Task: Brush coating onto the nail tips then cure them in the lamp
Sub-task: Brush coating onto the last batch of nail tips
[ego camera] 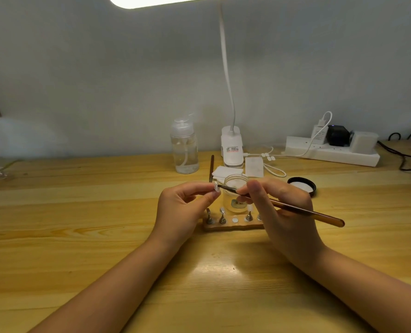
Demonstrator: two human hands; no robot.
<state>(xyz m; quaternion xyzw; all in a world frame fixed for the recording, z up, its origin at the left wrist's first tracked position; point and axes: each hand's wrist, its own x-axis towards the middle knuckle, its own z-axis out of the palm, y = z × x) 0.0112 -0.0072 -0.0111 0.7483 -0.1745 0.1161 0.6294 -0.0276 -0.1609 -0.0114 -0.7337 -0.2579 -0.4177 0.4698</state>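
The left hand (183, 207) is pinching a nail tip (216, 186) on its stand, raising it to meet the brush (281, 205) the right hand (281, 212) is gripping like a pen. Just behind both hands, an open jar (235, 195) is holding clear coating within reach; beneath them, a wooden rack (231, 225) is keeping more tips upright.

No text can be read: the red-and-dark label on the lamp base (232, 149) and the label on the jar (235, 203) before it are blurred.
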